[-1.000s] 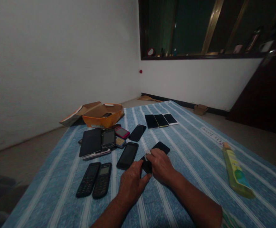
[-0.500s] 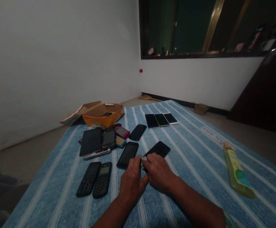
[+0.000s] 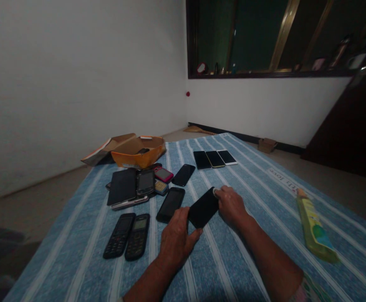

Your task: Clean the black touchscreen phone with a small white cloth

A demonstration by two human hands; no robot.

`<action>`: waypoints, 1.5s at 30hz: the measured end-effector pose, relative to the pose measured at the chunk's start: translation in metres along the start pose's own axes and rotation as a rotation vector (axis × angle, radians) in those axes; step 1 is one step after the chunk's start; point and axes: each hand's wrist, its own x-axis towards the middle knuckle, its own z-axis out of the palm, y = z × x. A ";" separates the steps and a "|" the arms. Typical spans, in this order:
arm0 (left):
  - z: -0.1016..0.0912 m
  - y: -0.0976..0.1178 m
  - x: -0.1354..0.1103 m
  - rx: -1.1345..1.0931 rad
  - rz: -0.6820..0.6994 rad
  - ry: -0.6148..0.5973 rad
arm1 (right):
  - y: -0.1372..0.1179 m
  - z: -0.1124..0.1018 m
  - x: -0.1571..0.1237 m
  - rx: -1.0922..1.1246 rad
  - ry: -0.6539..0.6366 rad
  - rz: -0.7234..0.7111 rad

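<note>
A black smartphone (image 3: pixel 203 207) lies screen-up on the blue striped cloth (image 3: pixel 258 197). My left hand (image 3: pixel 176 240) steadies its near end, thumb against the edge and fingers curled. At its far end my right hand (image 3: pixel 231 206) is closed on a small pale wad (image 3: pixel 215 192) and presses it onto the phone's top corner. Just left of it lie two more dark smartphones (image 3: pixel 170 204) (image 3: pixel 183 175).
Two black keypad phones (image 3: pixel 129 235) lie at the near left. Behind them sit a pile of phones (image 3: pixel 137 184) and an orange cardboard box (image 3: pixel 135 153). Three smartphones (image 3: pixel 214 158) form a row farther back. A yellow-green bottle (image 3: pixel 314 228) lies at the right.
My right hand has slid with the wad from the phone's near end to its far corner, so most of the screen now shows. My left hand stayed at the near end.
</note>
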 end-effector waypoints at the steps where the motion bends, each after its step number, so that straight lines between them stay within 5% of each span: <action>1: 0.000 0.000 0.000 0.000 0.005 0.001 | 0.003 0.000 0.001 -0.007 0.001 0.027; 8: -0.002 0.001 0.001 0.012 0.024 -0.007 | -0.010 -0.001 -0.006 -0.042 -0.022 0.018; 23: 0.004 -0.008 0.002 -0.020 0.130 0.060 | -0.070 -0.003 -0.049 0.009 -0.103 -0.269; 32: 0.002 -0.010 0.003 -0.047 0.183 0.078 | -0.072 0.002 -0.054 0.058 -0.047 -0.327; 45: -0.007 -0.012 0.003 -0.147 0.161 -0.001 | -0.074 -0.003 -0.057 0.056 -0.131 -0.413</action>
